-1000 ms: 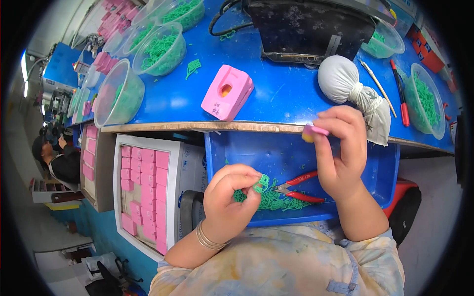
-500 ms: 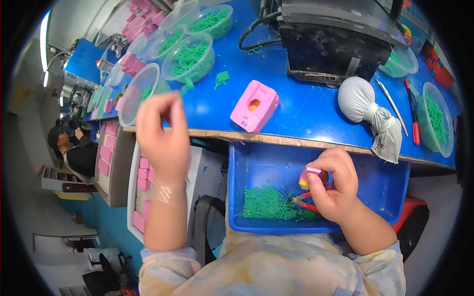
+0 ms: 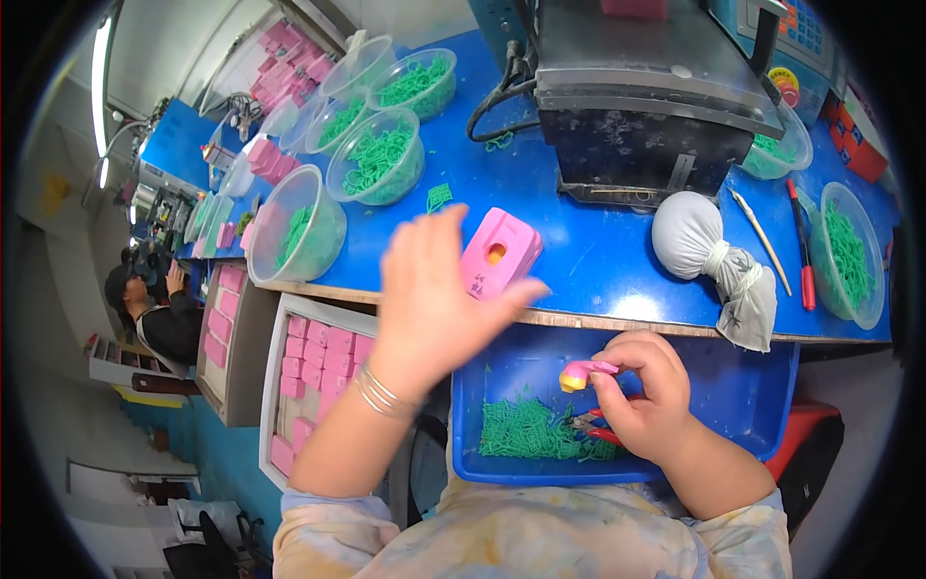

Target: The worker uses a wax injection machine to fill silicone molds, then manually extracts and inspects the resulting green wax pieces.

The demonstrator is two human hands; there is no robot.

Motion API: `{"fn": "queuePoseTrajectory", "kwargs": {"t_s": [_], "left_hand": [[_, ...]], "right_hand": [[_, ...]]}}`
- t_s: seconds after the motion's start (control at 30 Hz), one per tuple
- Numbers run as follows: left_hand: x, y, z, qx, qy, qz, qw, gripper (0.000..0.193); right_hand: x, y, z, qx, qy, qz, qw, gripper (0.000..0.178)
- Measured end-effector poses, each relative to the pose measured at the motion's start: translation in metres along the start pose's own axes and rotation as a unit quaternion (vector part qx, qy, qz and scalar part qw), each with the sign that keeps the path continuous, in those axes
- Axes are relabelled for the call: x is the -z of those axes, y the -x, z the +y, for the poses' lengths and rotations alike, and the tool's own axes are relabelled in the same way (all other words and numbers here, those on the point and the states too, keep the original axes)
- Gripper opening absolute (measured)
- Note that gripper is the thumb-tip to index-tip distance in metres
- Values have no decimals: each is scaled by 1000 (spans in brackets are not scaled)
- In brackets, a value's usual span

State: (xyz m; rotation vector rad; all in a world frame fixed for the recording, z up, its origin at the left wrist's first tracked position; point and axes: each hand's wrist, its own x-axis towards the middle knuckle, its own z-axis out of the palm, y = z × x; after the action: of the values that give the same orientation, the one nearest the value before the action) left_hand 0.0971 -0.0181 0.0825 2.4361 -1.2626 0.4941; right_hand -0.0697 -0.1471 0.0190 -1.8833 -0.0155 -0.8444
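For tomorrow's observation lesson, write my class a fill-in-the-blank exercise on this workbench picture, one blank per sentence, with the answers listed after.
1. The right hand pinches a small pink and ______ piece.
2. The loose heap of green parts lies in a ______ tray below the table edge.
3. The open left hand is raised beside a ______ block with a round hole.
4. The white cloth bag is tied shut and lies on the ______ table.

Missing words: yellow; blue; pink; blue

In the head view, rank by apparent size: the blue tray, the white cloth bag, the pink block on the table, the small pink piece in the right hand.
1. Blue tray
2. White cloth bag
3. Pink block
4. Small pink piece
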Motion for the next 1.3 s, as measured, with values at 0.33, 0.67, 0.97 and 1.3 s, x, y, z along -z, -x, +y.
{"fn": "queuePoseTrajectory", "kwargs": {"t_s": [0.33, 0.67, 0.97, 1.3], "left_hand": [[-2, 68, 36, 175, 660, -102, 723, 47], [-12, 88, 30, 286, 910, -125, 272, 53], [-28, 96, 33, 278, 841, -144, 442, 55], [-20, 90, 29, 194, 656, -189, 704, 40]], "right_hand": [[7, -4, -4, 116, -8, -62, 991, 13], [-18, 22, -2, -78, -353, -126, 924, 8], [-17, 15, 0, 41, -263, -216, 939, 6], [1, 12, -7, -106, -340, 69, 932, 11]]}}
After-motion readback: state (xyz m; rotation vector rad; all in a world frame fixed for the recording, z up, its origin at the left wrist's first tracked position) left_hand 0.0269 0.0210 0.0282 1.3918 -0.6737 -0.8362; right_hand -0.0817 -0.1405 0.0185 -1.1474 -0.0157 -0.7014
